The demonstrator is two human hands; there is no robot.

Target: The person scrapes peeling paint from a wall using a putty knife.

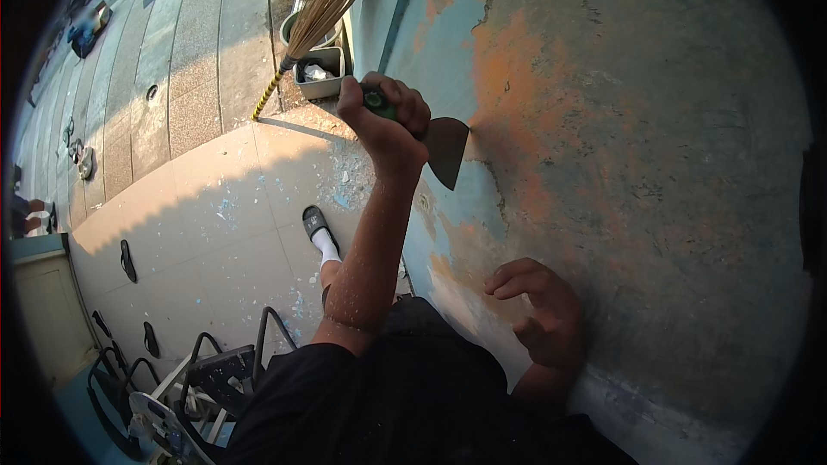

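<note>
Weathered wall (637, 120) is showing blue, orange and grey patches beside a tiled floor (207, 241). Left hand (388, 125) is gripping the scraper (446, 159) by its green handle (377, 102), the sound hold; the blade is facing the wall, contact unconfirmed. Right hand (551, 314) is curling loosely near the wall, holding nothing. Scraper is presumably handling light, its blade stiff.

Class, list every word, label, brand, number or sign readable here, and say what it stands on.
No text can be read.
Slipper on the foot: pale mark on its strap, too small to read.
Scraper in the left hand: no lettering visible.
Wall: scratches and worn paint, no visible words.
</note>
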